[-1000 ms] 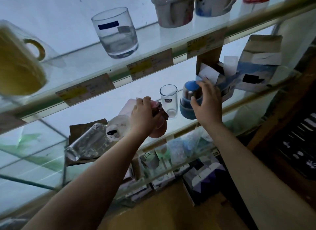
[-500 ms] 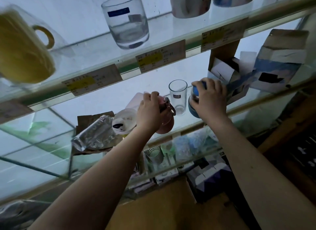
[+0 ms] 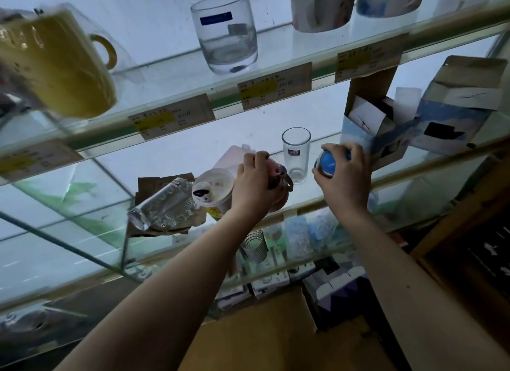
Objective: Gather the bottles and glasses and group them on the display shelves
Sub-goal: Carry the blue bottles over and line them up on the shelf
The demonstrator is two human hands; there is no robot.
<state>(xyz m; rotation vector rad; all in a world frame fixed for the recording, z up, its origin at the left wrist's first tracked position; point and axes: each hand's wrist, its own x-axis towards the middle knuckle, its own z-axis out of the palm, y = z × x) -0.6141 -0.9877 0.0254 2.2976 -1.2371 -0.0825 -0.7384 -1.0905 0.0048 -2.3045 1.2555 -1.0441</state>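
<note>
- Left hand (image 3: 255,184): raised to the middle glass shelf (image 3: 430,167), fingers curled over the top of a pink bottle (image 3: 276,168) and gripping it. A dark strap hangs from the bottle just right of the knuckles.
- Right hand (image 3: 346,177): at the same shelf, fingers and thumb wrapped round a blue bottle (image 3: 327,160). The rounded blue end shows between thumb and fingers. Whether the bottle rests on the shelf or is lifted cannot be told.
- Tall clear glass (image 3: 295,155): upright on the middle shelf, between the two hands and slightly beyond them, apart from both.
- White cup (image 3: 212,185) with a panda figure on its lid: just left of the left hand, touching or nearly touching the wrist side.
- Clear wrapped glassware (image 3: 162,205): lying on its side on brown card, further left of the left hand.
- Opened cardboard boxes (image 3: 380,133): just beyond and right of the right hand, on the same shelf.
- Upper shelf (image 3: 226,101), above both hands: a short tumbler (image 3: 225,33) stands above the left hand, a yellow mug (image 3: 55,64) is far to its left, and printed mugs (image 3: 320,9) stand above the right hand.
- Price labels (image 3: 274,89): fixed along the front edge of the upper shelf.
- Lower shelves below the forearms hold small boxed goods, too blurred to identify.
</note>
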